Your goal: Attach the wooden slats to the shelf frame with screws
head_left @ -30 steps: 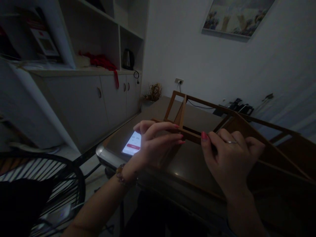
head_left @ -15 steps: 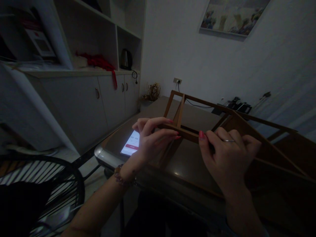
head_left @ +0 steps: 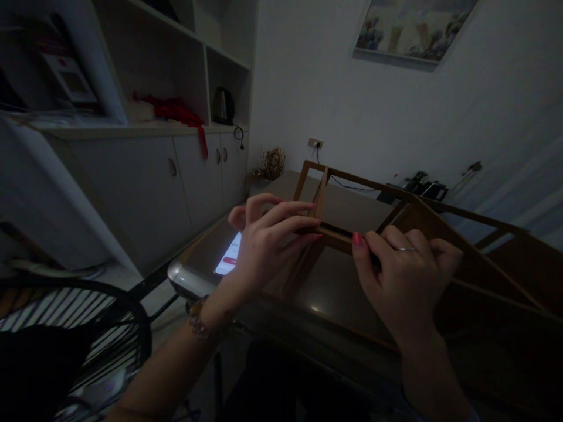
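Note:
A wooden frame structure (head_left: 422, 211) of thin brown bars stands on a dark table (head_left: 334, 293). My left hand (head_left: 268, 246) is closed around the near horizontal bar at its left end, fingers curled over the top. My right hand (head_left: 400, 281), with a ring on one finger, pinches the same bar a little to the right, thumb on top. A lit phone (head_left: 229, 258) lies flat on the table just left of my left hand, partly hidden by it.
White cabinets (head_left: 145, 181) with shelves line the left wall, holding a kettle (head_left: 222, 105) and red cloth (head_left: 176, 108). A black wire chair (head_left: 74, 346) sits at lower left. A dried plant (head_left: 272, 163) and dark devices (head_left: 422, 186) sit at the table's far side.
My left hand has slid right and slightly up along the bar, now covering more of the phone. My right hand has barely moved.

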Demonstrator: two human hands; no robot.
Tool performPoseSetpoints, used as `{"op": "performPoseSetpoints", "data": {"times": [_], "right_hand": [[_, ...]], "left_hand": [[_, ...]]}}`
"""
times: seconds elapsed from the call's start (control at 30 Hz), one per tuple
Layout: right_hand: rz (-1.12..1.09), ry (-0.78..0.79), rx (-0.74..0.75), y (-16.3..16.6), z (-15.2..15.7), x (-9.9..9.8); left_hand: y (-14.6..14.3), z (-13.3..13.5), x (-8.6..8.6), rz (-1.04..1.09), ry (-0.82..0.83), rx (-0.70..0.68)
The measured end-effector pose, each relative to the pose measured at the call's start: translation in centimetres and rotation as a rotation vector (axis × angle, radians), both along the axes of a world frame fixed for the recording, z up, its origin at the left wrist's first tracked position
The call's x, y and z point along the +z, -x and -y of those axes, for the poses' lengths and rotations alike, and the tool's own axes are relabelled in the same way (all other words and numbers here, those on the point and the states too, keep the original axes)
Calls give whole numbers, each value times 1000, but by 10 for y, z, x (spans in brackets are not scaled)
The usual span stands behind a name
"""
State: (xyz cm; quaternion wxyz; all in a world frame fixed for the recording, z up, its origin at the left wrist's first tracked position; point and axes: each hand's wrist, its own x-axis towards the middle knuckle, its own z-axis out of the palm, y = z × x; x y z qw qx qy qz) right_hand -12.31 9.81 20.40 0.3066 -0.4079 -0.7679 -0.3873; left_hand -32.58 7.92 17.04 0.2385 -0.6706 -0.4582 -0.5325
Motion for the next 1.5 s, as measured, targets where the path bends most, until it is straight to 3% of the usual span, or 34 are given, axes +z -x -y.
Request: {"op": "performPoseSetpoints", "data": {"times": [0.33, 0.5, 0.67, 0.97, 1.27, 1.5], "right_hand": [[-11, 16, 7, 0, 1, 0], [-7, 14, 2, 0, 0, 0], [-5, 20, 4, 0, 0, 0], [-47, 71, 20, 2, 2, 1], [-86, 112, 45, 2, 3, 0], [-95, 101, 48, 2, 3, 0]], "left_hand": [[2, 0, 1, -39, 36, -39], [2, -2, -5, -77, -75, 55], [1, -7, -7, -309, -135, 190], [2, -8, -2, -455, -130, 232], [4, 3, 8, -502, -204, 179], [2, 1, 0, -433, -151, 152]]}}
